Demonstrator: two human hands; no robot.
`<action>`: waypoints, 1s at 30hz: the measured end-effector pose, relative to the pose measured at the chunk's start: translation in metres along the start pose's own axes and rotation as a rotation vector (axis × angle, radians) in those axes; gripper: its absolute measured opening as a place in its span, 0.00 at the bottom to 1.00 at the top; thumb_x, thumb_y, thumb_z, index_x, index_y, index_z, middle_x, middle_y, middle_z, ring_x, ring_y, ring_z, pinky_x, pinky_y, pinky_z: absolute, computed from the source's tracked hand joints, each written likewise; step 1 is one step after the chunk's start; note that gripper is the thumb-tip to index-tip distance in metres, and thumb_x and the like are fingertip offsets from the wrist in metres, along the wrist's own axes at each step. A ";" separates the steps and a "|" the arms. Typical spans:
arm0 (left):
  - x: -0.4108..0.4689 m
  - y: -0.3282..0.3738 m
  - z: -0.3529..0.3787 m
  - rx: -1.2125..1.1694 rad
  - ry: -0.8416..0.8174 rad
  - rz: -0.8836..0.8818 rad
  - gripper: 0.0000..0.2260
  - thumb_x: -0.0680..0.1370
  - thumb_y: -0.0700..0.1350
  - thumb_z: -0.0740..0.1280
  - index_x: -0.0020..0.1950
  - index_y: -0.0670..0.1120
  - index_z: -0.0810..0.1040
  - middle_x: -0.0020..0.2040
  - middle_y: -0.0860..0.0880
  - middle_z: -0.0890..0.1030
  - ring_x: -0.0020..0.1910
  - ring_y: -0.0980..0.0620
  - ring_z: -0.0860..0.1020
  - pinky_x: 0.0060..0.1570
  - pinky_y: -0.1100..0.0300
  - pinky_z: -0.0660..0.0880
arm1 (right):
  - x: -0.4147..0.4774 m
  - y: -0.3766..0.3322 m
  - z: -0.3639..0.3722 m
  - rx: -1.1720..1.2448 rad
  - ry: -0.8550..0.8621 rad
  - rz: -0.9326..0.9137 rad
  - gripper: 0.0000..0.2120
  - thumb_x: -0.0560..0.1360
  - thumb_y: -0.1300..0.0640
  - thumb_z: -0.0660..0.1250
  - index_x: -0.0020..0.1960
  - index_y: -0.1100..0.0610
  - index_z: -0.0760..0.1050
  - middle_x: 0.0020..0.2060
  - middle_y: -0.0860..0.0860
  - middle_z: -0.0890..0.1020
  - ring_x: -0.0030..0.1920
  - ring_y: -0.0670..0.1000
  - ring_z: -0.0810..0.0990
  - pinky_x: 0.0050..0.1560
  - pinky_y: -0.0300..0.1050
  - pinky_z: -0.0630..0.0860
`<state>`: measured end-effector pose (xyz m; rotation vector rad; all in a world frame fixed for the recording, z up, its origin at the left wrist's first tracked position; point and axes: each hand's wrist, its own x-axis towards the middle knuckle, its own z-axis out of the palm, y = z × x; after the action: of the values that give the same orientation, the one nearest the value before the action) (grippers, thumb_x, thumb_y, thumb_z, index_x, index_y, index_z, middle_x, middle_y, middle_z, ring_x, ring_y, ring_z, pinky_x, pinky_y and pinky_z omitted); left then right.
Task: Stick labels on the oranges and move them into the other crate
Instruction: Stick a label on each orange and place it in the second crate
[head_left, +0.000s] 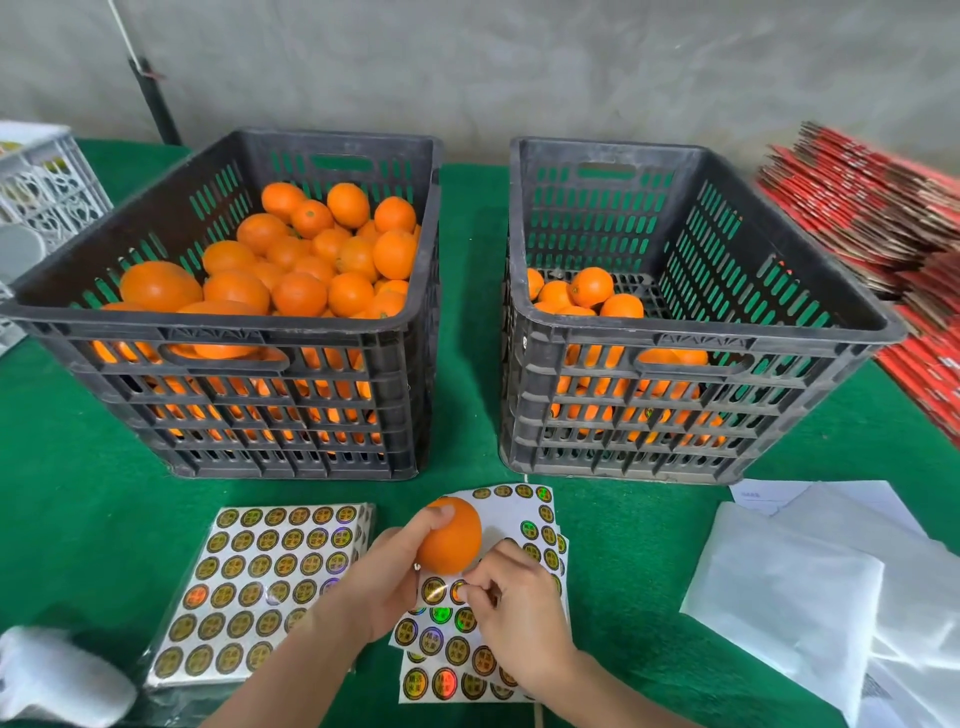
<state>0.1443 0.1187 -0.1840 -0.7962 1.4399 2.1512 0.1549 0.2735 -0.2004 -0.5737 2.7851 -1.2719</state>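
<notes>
The orange (451, 538) sits in the left hand (387, 577), whose thumb and fingers curl around it. It is held just above the open label sheet (498, 512), at about 6 o'clock in the view. I think it is held so low so that a label has only a short way to go. The right hand (511, 603), at 5 o'clock from the orange, pinches with thumb and forefinger at a label (457, 591) on this sheet. The fingertips partly cover it, so I cannot tell if it is peeled.

At 11 o'clock stands the full crate (218, 325), likely the source. At 1 o'clock is the emptier crate (701, 332), likely the goal. Whether its oranges carry labels is too small to see. A wrapped sheet stack (260, 587) lies at 8 o'clock, with its near corner hidden behind the left forearm.
</notes>
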 end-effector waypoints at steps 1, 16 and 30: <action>0.000 -0.001 0.000 -0.001 0.001 -0.003 0.44 0.57 0.56 0.76 0.68 0.43 0.66 0.60 0.39 0.78 0.57 0.40 0.79 0.64 0.43 0.70 | 0.000 0.000 0.000 0.019 -0.010 -0.006 0.07 0.69 0.69 0.68 0.33 0.61 0.76 0.37 0.48 0.77 0.37 0.45 0.74 0.38 0.30 0.66; -0.013 0.005 -0.001 0.736 0.208 0.144 0.27 0.64 0.62 0.72 0.56 0.49 0.72 0.63 0.48 0.70 0.62 0.47 0.69 0.57 0.53 0.70 | 0.013 0.003 -0.025 0.469 -0.018 0.482 0.11 0.75 0.68 0.63 0.38 0.55 0.76 0.35 0.48 0.79 0.37 0.41 0.76 0.43 0.32 0.73; -0.028 0.014 0.013 0.079 -0.178 0.265 0.34 0.60 0.42 0.77 0.64 0.55 0.71 0.62 0.45 0.74 0.55 0.45 0.76 0.50 0.56 0.76 | 0.035 -0.028 -0.083 0.586 -0.167 0.246 0.12 0.75 0.67 0.65 0.36 0.53 0.76 0.54 0.47 0.79 0.50 0.39 0.77 0.46 0.31 0.71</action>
<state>0.1536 0.1247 -0.1523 -0.3918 1.5979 2.2733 0.1169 0.3049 -0.1202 -0.2696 2.1090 -1.7636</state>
